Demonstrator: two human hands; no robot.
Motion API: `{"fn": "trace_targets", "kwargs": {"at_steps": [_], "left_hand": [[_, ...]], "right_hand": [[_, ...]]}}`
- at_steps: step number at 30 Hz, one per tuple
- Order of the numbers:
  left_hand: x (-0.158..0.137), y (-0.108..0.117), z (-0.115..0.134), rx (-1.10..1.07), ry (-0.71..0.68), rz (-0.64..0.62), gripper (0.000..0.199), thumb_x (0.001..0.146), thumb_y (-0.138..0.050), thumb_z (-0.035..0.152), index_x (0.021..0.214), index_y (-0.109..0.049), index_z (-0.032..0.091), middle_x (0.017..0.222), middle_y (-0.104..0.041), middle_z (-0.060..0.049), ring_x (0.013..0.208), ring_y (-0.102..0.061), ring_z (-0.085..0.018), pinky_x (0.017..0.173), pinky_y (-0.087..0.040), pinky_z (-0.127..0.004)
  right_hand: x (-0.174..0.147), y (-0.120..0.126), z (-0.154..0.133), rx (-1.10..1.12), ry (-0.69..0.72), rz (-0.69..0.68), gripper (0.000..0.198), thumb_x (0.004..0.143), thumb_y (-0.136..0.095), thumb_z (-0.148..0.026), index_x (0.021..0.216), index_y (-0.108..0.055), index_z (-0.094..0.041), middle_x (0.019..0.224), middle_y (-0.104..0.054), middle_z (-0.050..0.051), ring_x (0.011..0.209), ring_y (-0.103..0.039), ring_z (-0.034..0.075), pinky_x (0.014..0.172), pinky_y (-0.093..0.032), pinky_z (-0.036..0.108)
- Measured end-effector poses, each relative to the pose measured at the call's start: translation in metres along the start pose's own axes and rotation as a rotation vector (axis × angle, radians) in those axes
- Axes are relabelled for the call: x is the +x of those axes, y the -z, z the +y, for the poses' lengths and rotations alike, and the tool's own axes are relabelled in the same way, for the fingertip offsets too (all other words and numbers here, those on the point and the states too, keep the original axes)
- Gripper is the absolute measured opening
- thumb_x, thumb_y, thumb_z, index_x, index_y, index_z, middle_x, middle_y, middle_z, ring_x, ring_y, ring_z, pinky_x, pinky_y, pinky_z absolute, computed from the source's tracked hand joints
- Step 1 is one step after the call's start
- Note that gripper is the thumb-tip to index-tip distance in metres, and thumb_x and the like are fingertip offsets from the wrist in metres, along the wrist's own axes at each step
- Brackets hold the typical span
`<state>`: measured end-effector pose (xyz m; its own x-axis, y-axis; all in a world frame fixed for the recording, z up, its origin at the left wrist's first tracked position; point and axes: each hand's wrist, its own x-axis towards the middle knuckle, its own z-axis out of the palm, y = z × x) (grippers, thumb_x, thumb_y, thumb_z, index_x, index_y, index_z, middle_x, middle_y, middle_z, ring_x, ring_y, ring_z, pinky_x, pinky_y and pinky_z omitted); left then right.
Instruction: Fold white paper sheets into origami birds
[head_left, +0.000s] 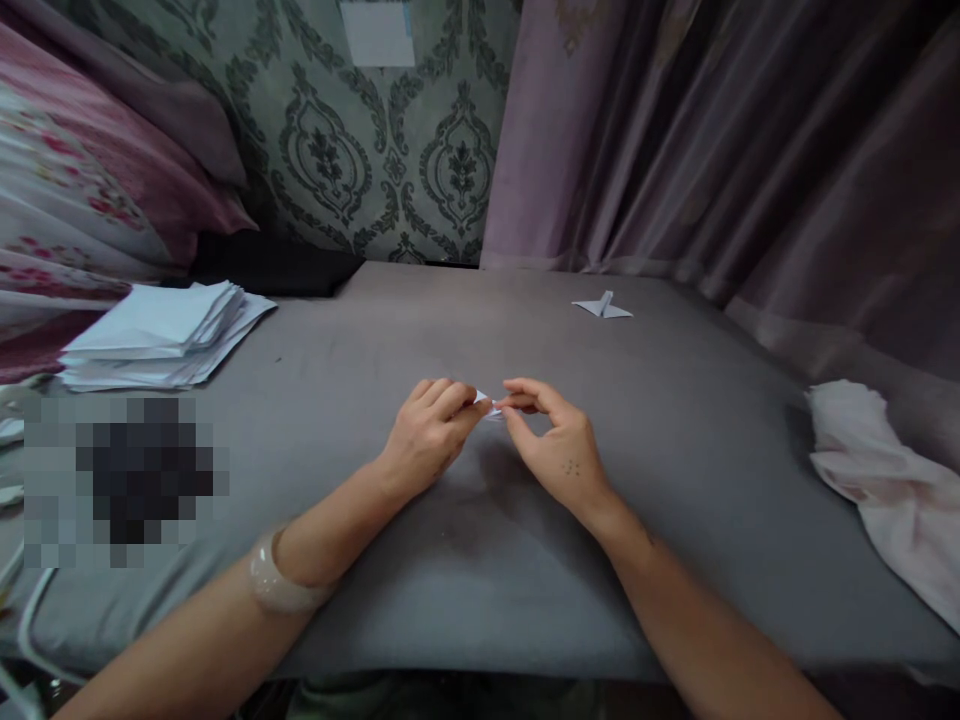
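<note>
A small piece of folded white paper (491,410) is held between my two hands over the middle of the grey-covered table. My left hand (435,430) has its fingers curled and its thumb pressed on the paper's left side. On the other side, my right hand (559,440) pinches the paper's edge between thumb and fingertips. Most of the paper is hidden behind the fingers, so its exact shape cannot be made out. Farther back on the right, a folded paper figure (604,307) with two pointed wings rests on the table.
A stack of white paper sheets (150,335) lies at the left, in front of a flat black item (292,270). Crumpled pale cloth (877,470) is at the right edge. A white cable (34,610) runs along the lower left. Curtains (637,140) hang behind the table.
</note>
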<state>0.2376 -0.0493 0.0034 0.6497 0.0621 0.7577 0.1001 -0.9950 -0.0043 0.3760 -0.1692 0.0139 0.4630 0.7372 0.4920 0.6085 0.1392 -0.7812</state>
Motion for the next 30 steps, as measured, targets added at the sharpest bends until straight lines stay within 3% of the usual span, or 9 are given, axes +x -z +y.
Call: {"fn": "trace_targets", "kwargs": {"at_steps": [5,8,11,14,17,20,25,30], "left_hand": [[0.002,-0.001,0.001,-0.347,0.251,-0.146,0.023,0.094,-0.048,0.019,0.098,-0.071,0.021,0.087,-0.061,-0.006,0.078,-0.056,-0.015,0.072,-0.043,-0.027],[0.007,0.001,0.004,-0.590,0.500,-0.215,0.018,0.090,-0.056,0.023,0.088,-0.074,0.020,0.082,-0.060,-0.003,0.072,-0.057,-0.013,0.066,-0.043,-0.024],[0.011,0.003,0.004,-0.761,0.709,-0.201,0.012,0.083,-0.066,0.025,0.078,-0.074,0.019,0.076,-0.061,-0.002,0.068,-0.055,-0.012,0.063,-0.041,-0.025],[0.013,0.005,0.004,-0.918,0.842,-0.154,0.011,0.077,-0.072,0.028,0.071,-0.073,0.018,0.072,-0.059,-0.001,0.066,-0.052,-0.012,0.061,-0.040,-0.025],[0.014,0.005,0.009,-1.056,0.902,-0.124,0.011,0.074,-0.074,0.030,0.071,-0.074,0.019,0.073,-0.059,-0.001,0.069,-0.053,-0.012,0.063,-0.042,-0.026],[0.014,0.004,0.017,-1.177,0.929,-0.131,0.010,0.074,-0.075,0.030,0.074,-0.076,0.020,0.080,-0.064,-0.002,0.077,-0.058,-0.014,0.071,-0.047,-0.029],[0.013,0.001,0.024,-1.341,0.964,-0.184,0.008,0.076,-0.075,0.028,0.080,-0.077,0.022,0.110,-0.069,-0.006,0.101,-0.062,-0.021,0.089,-0.049,-0.035],[0.012,0.002,0.025,-1.366,0.966,-0.275,0.020,0.083,-0.068,0.038,0.082,-0.077,0.020,0.098,-0.071,-0.007,0.100,-0.062,-0.022,0.086,-0.050,-0.036]], "right_hand": [[0.003,0.008,0.004,-0.012,0.029,-0.099,0.024,0.088,-0.059,-0.021,0.111,-0.063,-0.027,0.095,-0.074,0.001,0.092,-0.070,0.018,0.091,-0.053,0.036],[0.005,0.013,-0.001,-0.001,0.060,-0.036,0.019,0.089,-0.060,-0.025,0.107,-0.064,-0.028,0.095,-0.074,0.001,0.090,-0.070,0.018,0.090,-0.054,0.036],[0.008,0.018,-0.006,0.119,-0.019,0.090,0.018,0.089,-0.060,-0.033,0.105,-0.064,-0.026,0.094,-0.074,0.003,0.087,-0.070,0.018,0.086,-0.055,0.037],[0.009,0.017,-0.006,0.225,-0.083,0.015,0.034,0.084,-0.066,-0.040,0.113,-0.061,-0.024,0.110,-0.071,0.007,0.098,-0.068,0.020,0.089,-0.054,0.038],[0.005,0.010,-0.006,0.235,-0.137,-0.163,0.041,0.080,-0.070,-0.042,0.116,-0.062,-0.025,0.120,-0.067,0.008,0.107,-0.065,0.021,0.094,-0.052,0.039],[0.001,0.005,-0.010,0.290,-0.159,-0.227,0.029,0.088,-0.060,-0.042,0.111,-0.067,-0.026,0.114,-0.071,0.004,0.107,-0.065,0.020,0.098,-0.050,0.039],[0.000,0.006,-0.021,0.407,-0.175,-0.244,0.029,0.093,-0.050,-0.044,0.102,-0.073,-0.028,0.103,-0.074,0.002,0.100,-0.068,0.019,0.093,-0.052,0.036],[0.000,0.006,-0.015,0.554,-0.380,-0.165,0.033,0.087,-0.056,-0.050,0.095,-0.075,-0.024,0.096,-0.076,0.005,0.089,-0.070,0.021,0.082,-0.055,0.037]]}}
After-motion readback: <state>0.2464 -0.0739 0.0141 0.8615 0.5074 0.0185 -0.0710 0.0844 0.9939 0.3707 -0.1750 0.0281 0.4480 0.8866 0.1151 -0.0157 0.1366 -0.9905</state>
